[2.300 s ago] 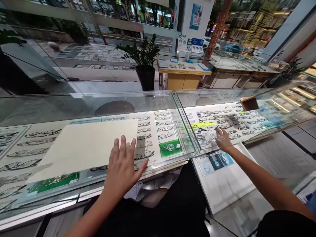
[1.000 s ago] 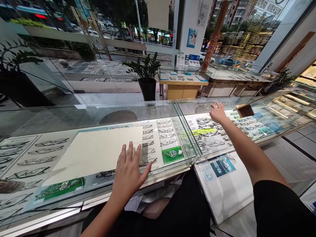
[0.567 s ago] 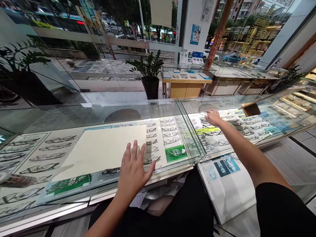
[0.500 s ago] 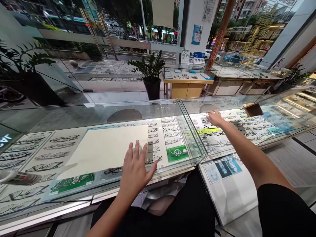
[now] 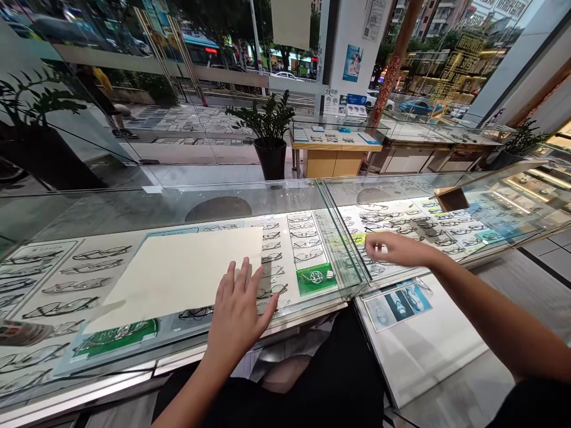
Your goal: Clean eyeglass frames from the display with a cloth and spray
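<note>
My left hand [image 5: 236,312] lies flat on the glass counter top, fingers spread. Its fingertips rest at the right edge of a large cream sheet [image 5: 178,276]. Beneath the glass are rows of eyeglasses [image 5: 270,290] and a green card [image 5: 307,288] with a bracelet-like piece on it. Over the right-hand glass case hovers my right hand [image 5: 397,248], its fingers curled in toward the thumb. A small pale spot shows between those fingers; whether it is a held item or the bright case behind cannot be told. More eyeglasses [image 5: 439,235] lie under the glass beyond it.
A blurred bottle-like object [image 5: 24,333] stands at the left edge. A brown box-like object [image 5: 451,199] sits on the right case. Below the joint of the cases is a white surface [image 5: 414,351] with a photo card [image 5: 399,304]. A potted plant [image 5: 271,157] stands beyond.
My right hand has come back toward me from over the far glasses, and its fingers have curled in. My left hand stays flat by the sheet. The view has shifted slightly.
</note>
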